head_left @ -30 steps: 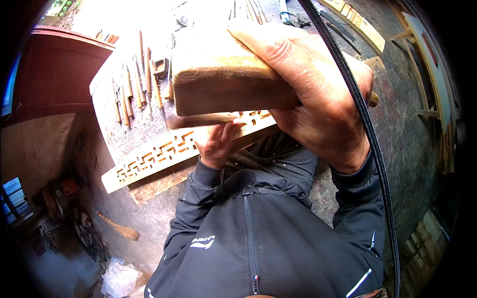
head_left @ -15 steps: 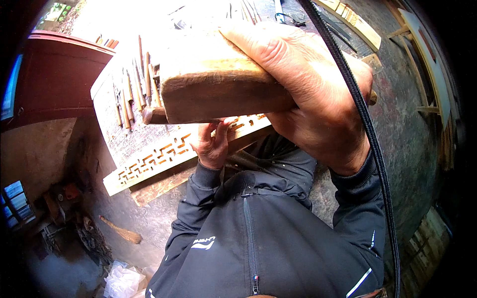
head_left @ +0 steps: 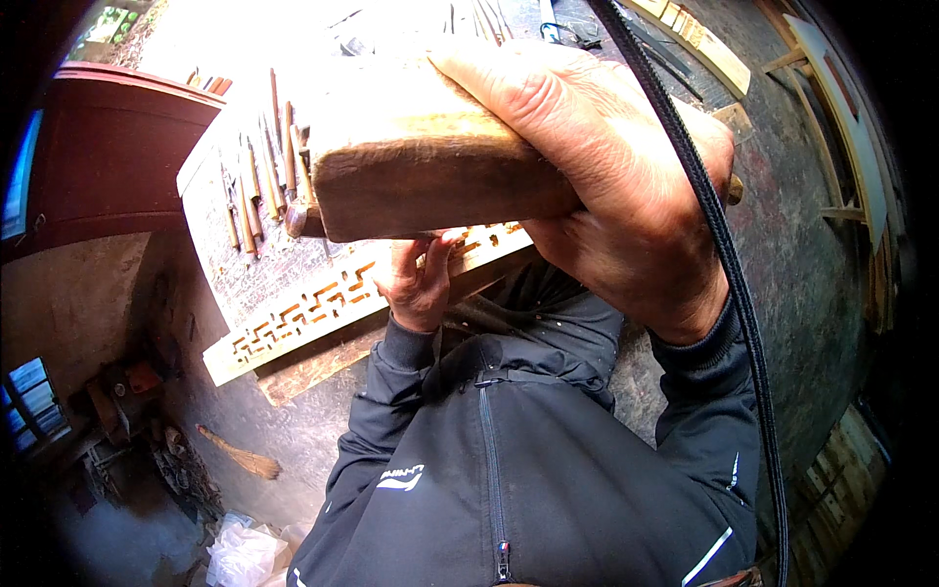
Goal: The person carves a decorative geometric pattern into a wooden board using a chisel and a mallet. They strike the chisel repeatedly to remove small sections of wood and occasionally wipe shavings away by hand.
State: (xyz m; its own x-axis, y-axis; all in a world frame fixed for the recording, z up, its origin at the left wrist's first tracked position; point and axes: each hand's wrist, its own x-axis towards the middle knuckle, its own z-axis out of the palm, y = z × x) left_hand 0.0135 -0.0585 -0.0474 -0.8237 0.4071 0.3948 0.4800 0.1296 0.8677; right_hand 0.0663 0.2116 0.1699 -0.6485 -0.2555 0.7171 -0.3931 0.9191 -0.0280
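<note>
My right hand (head_left: 626, 176) grips a large wooden block tool (head_left: 430, 181), probably a mallet, raised over the board. Behind it, my left hand (head_left: 419, 279) has curled fingers on a wooden-handled tool (head_left: 305, 222); only the handle's rounded end shows clearly, and the working end is hidden. The left hand is at a long pale board (head_left: 220, 362) carved with openwork geometric slots, lying along the near bench edge over a darker plank (head_left: 293, 382). Several slim carving tools (head_left: 254, 210) lie side by side on the sunlit bench (head_left: 201, 186) beyond.
A black braided cord (head_left: 714, 225) crosses the right of the view. Boards (head_left: 831, 127) lean at the far right, and a timber piece (head_left: 704, 49) lies top right. A broom (head_left: 240, 450), plastic bags (head_left: 245, 548) and a red-brown panel (head_left: 117, 147) are at left.
Since a second ago, the block in my right hand and the wooden handle by my left hand have shifted leftward in view, the block now covering more of that handle.
</note>
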